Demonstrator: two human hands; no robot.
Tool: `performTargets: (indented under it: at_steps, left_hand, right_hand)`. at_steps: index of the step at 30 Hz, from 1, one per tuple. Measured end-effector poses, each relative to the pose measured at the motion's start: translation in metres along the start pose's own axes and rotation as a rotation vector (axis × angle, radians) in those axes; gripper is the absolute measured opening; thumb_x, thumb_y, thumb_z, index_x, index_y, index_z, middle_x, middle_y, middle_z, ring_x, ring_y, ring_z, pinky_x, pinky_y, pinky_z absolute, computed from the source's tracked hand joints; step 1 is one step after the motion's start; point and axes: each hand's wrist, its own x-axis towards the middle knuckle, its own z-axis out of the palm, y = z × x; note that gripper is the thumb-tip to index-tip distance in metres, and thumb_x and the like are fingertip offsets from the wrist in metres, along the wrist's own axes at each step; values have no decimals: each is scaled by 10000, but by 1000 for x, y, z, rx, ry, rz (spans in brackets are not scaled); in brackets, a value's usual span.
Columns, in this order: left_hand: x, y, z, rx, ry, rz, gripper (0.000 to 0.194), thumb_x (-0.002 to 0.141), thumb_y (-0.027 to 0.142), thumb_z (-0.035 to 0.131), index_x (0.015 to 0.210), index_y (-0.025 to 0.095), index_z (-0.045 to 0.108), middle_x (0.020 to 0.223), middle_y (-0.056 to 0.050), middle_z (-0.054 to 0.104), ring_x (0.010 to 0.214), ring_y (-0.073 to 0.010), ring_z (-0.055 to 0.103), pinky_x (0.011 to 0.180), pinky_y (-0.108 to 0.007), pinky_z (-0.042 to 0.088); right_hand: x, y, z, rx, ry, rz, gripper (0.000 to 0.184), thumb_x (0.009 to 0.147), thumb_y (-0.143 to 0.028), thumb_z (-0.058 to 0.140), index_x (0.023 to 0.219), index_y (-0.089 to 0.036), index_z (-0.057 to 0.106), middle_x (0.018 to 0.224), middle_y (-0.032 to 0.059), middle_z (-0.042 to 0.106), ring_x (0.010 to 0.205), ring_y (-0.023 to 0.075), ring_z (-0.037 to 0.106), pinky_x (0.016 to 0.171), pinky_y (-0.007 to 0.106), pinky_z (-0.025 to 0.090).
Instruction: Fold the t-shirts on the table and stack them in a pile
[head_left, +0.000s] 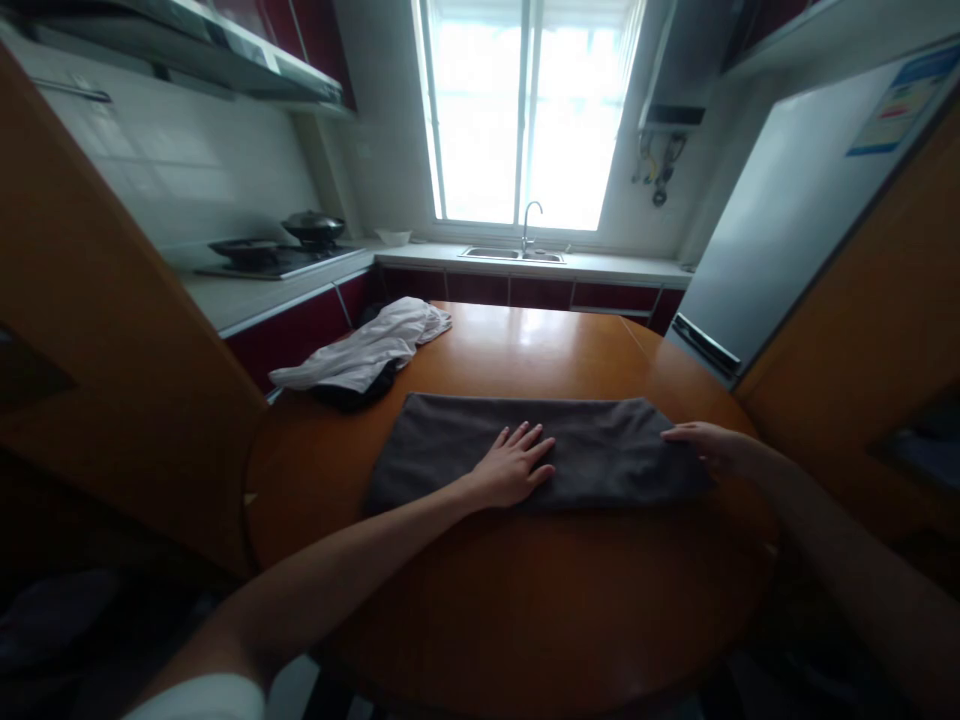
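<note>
- Head view: the grey cloth (600,465) lies in a long, flattened shape on the table (540,610), its long edges running left to right across the person's front.
- The likeliest trouble is at the right end: if the right hand (709,445) pulled harder than the left hand (510,470) pressed, the grey cloth could slide on the glossy table or skew out of line.
- Shallow creases show on its right half; pressing down over them without smoothing them first could set them in.
- If the left hand dragged sideways instead of lifting, it could bunch the upper layer and leave the edges uneven.
- The left hand is wide open, palm down, fingers spread, near the middle of the grey cloth. It presses or rests on the fabric and grips nothing.
- The right hand is at the right edge of the grey cloth, its forefinger reaching onto the fabric. The thumb is not clear, so I cannot tell whether the edge is pinched or only touched.
- Beyond the grey cloth, toward the far left of the table, a white cloth (364,350) lies loosely rumpled over a black cloth (360,393). Both are apart from the grey cloth and from the hands.
</note>
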Motion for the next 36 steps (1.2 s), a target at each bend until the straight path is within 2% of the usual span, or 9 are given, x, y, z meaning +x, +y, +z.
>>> performTargets:
  at_steps: [6, 9, 13, 15, 18, 21, 27, 30, 36]
  left_hand:
    - [14, -3, -8, -401, 257, 14, 509, 986, 449, 518, 1433, 206, 528, 1492, -155, 518, 1426, -311, 422, 1178, -508, 316]
    - [20, 2, -25, -765, 383, 36, 488, 945, 491, 592, 1348, 214, 590, 1321, -146, 637, 1181, -281, 628, 992, -435, 511]
    - [16, 5, -46, -1245, 369, -32, 638, 920, 577, 614, 1476, 314, 446, 1308, -108, 633, 1026, -241, 694, 815, -372, 580]
    - [11, 0, -49, -1312, 384, -88, 697, 929, 579, 599, 1537, 345, 352, 1270, -83, 654, 1012, -239, 699, 814, -369, 584]
    - [6, -13, -41, -1166, 484, -175, 636, 941, 498, 597, 1507, 252, 447, 1256, -91, 671, 1115, -267, 658, 944, -389, 543]
    - [6, -28, -28, -931, 493, -205, 520, 924, 373, 616, 1408, 187, 577, 1371, -107, 621, 1285, -288, 555, 1107, -401, 427]
    - [11, -31, -28, -738, 456, -180, 588, 831, 201, 644, 1415, 173, 581, 1324, -107, 641, 1208, -272, 598, 1026, -379, 497]
    - [6, -25, -56, -864, 471, -195, 599, 816, 194, 643, 1412, 177, 589, 1280, -94, 678, 1097, -258, 661, 923, -354, 555]
    - [-27, -33, -132, -1026, 449, -300, 707, 779, 280, 751, 1454, 216, 550, 1084, -51, 763, 870, -246, 732, 759, -347, 605]
  right_hand:
    - [-25, -66, 32, 193, -104, -113, 462, 749, -285, 800, 1180, -242, 641, 942, 46, 769, 699, 182, 728, 609, 255, 616]
    - [-31, -101, 76, 126, -77, -186, 600, 733, -293, 827, 1282, -230, 592, 940, 62, 767, 740, 212, 738, 631, 283, 618]
    - [-24, -119, 154, -75, -53, -351, 729, 724, -308, 853, 1374, -181, 547, 868, 44, 753, 678, 185, 704, 569, 250, 567]
    - [-19, -117, 191, -140, -105, -413, 766, 726, -294, 852, 1402, -155, 519, 743, 6, 721, 570, 145, 653, 490, 213, 509]
    - [-9, -109, 223, -169, -258, -443, 662, 783, -319, 792, 1377, -174, 539, 600, -58, 643, 406, 96, 541, 365, 180, 397]
    - [3, -102, 220, -116, -302, -449, 350, 824, -313, 705, 1143, -175, 665, 650, -34, 672, 407, 82, 549, 345, 167, 376]
    - [18, -87, 172, -87, 180, -660, 234, 813, -331, 600, 932, -149, 688, 716, 26, 690, 533, 120, 580, 482, 229, 465]
    - [8, -74, 168, -124, 247, -784, 274, 868, -395, 567, 949, -171, 703, 806, 48, 697, 675, 159, 628, 596, 266, 506]
    - [-30, -60, 191, -283, 146, -1160, 258, 934, -384, 603, 1121, -237, 704, 1137, 95, 657, 1057, 234, 618, 927, 381, 515]
